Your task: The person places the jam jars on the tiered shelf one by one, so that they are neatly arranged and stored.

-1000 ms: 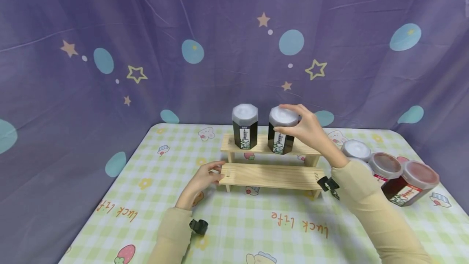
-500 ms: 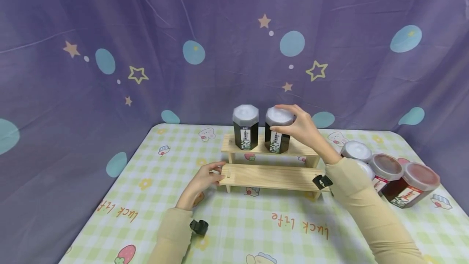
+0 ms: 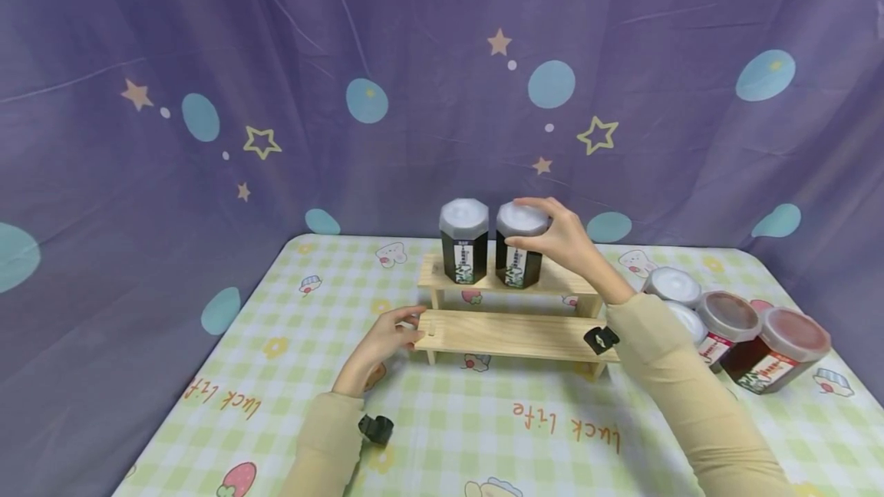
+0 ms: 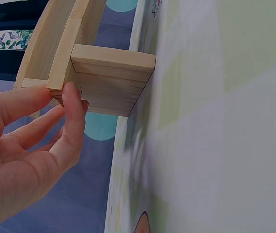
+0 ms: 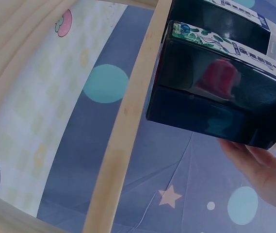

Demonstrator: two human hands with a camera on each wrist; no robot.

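Note:
My left hand (image 3: pixel 382 336) pinches the left end of the lower board of a two-step wooden rack (image 3: pixel 518 332). In the left wrist view, thumb and fingers meet at that board's corner (image 4: pixel 60 80). My right hand (image 3: pixel 565 238) grips a dark octagonal jar (image 3: pixel 519 271) by its pale lid from above and the right. This jar is upright over the upper board; whether its base touches the wood I cannot tell. Close on its left stands a matching dark jar (image 3: pixel 464 251). The right wrist view shows the held jar's side (image 5: pixel 210 97), with fingers (image 5: pixel 251 162) near the lid.
On the table's right stand two white-lidded jars (image 3: pixel 671 286) and two jars with reddish contents (image 3: pixel 776 351), partly behind my right sleeve. A green checked cloth (image 3: pixel 331 282) covers the table. A purple curtain (image 3: pixel 428 152) hangs behind the rack.
My right hand has moved the held jar left along the upper board, narrowing the space to the other dark jar. My left hand has stayed on the rack's lower board.

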